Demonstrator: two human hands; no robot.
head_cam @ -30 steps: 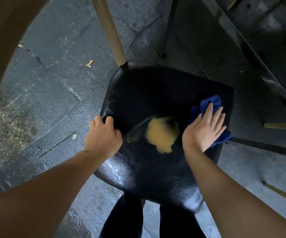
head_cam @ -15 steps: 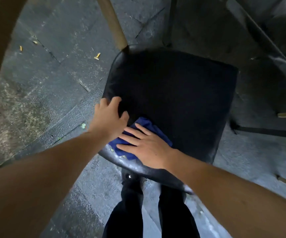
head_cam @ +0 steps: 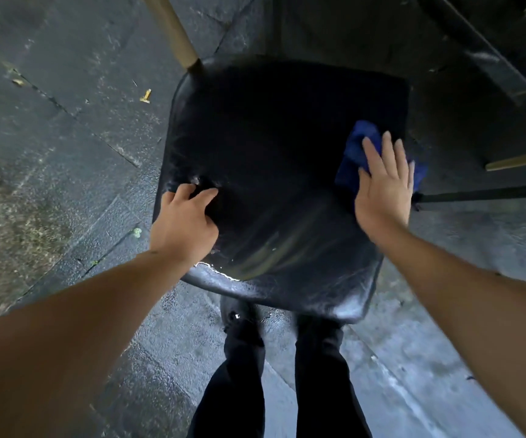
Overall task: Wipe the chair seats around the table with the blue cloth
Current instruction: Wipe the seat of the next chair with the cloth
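Mid-wipe on this chair seat (head_cam: 274, 172), I'd say: front part looks wet & streaky w/ a shine, far half too dark to judge, other chairs not in view so prob. still to do. My right hand (head_cam: 383, 197) lies flat, fingers straight & spread, pressing the blue cloth (head_cam: 358, 143) at the seat's right edge. Left hand (head_cam: 182, 226) curls over the left edge, steadying it.

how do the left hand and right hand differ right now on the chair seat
The left hand has curled fingers gripping the near-left edge of the chair seat; the right hand lies flat with straight fingers. The left hand touches bare seat; the right hand presses the blue cloth at the seat's right side. Both are bare and bear on the same seat.
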